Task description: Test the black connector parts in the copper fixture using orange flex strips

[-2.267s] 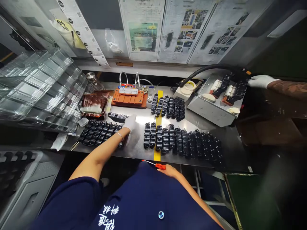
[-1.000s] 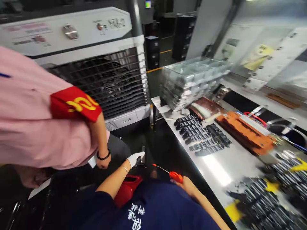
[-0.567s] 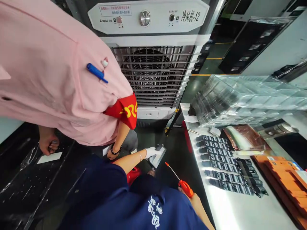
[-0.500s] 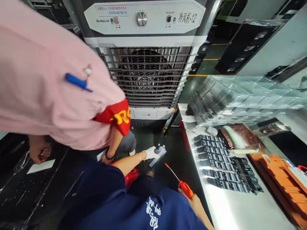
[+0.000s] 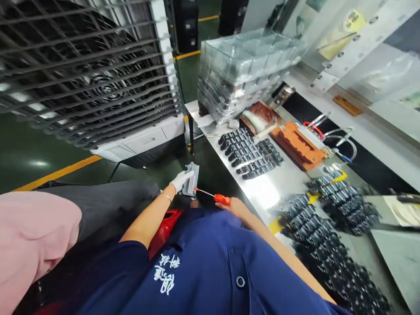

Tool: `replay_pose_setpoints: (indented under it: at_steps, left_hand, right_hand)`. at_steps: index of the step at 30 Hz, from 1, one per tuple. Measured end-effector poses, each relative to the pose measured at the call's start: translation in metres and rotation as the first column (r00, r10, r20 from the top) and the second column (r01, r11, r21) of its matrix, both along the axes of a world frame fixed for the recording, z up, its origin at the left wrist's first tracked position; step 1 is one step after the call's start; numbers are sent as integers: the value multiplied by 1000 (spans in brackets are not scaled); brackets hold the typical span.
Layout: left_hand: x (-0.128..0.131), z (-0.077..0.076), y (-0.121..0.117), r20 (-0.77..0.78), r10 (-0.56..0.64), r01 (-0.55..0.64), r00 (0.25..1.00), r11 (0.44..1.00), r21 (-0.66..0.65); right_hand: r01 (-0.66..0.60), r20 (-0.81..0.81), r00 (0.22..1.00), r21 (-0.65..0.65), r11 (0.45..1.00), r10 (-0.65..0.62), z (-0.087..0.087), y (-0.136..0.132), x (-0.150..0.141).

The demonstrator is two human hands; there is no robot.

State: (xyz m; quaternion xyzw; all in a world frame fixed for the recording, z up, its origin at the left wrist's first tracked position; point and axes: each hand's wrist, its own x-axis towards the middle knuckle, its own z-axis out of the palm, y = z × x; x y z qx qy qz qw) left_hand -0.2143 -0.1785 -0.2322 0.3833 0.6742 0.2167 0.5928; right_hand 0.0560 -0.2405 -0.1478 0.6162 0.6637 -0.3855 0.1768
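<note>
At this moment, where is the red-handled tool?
In the head view, the red-handled tool is just below centre, in the right hand, pointing left toward the grey part in the left hand.

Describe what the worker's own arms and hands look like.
The left hand wears a white glove, with a thin metallic-looking bracelet behind it. No glove shows on the right hand. The left sleeve is short and navy, matching the shirt, which bears white characters.
</note>
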Motion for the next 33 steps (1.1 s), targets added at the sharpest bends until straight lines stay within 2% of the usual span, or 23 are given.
replay_pose_setpoints:
  at_steps: [3,6,12,18,23,26,29,33]
  left_hand:
    - [18,1,14,-117,49,-47,992,999,17]
    - [28,8,23,-158,56,-47,986,997,63]
    - [33,22,32,-192,37,-21,981,996,81]
    - [35,23,36,-197,34,-22,980,998,62]
    - [33,20,33,-185,42,-32,982,998,55]
    - [27,20,26,-176,31,-23,984,999,45]
    - [19,18,17,-130,-32,38,991,998,44]
    - [12,15,6,-76,-115,121,990,989,83]
  right_hand:
    - [-42,-9,999,17,999,42,3,1,-6]
    - [-47,6,999,16,999,47,7,1,-8]
    - [-11,16,1000,7,1000,10,9,3,-5]
    - [-3,23,1000,5,1000,3,8,4,-6]
    - [13,23,1000,7,1000,-13,10,6,-7]
    - [73,40,996,48,996,-75,9,11,-3]
    - [159,64,984,114,981,-167,6,18,3]
    - [182,73,979,103,978,-190,1,21,9]
